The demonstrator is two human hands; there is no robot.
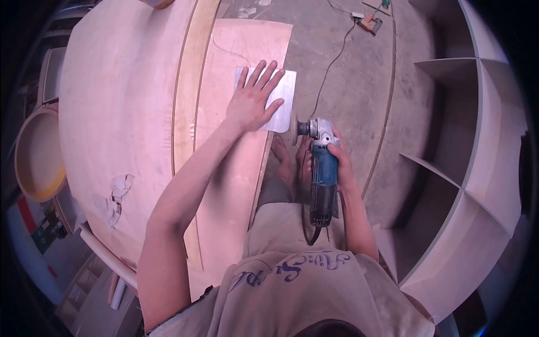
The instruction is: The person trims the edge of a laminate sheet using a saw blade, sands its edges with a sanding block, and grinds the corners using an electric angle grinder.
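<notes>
My left hand [255,101] lies flat with its fingers spread on a thin, shiny rectangular sheet [285,95], pressing it against the pinkish board. The sheet's right edge sticks out past the board's edge. In my right hand [343,157] is a blue and black angle grinder [324,174], gripped near its metal head and held upright. Its round disc [294,129] faces left, close beside the sheet's lower right corner; whether they touch is hard to tell.
Long wooden boards [188,84] and a wide panel [123,73] cover the left. Curved shelving [477,123] stands at the right. An orange tool [368,23] with a cable lies on the floor [359,90]. My bare feet are below the grinder.
</notes>
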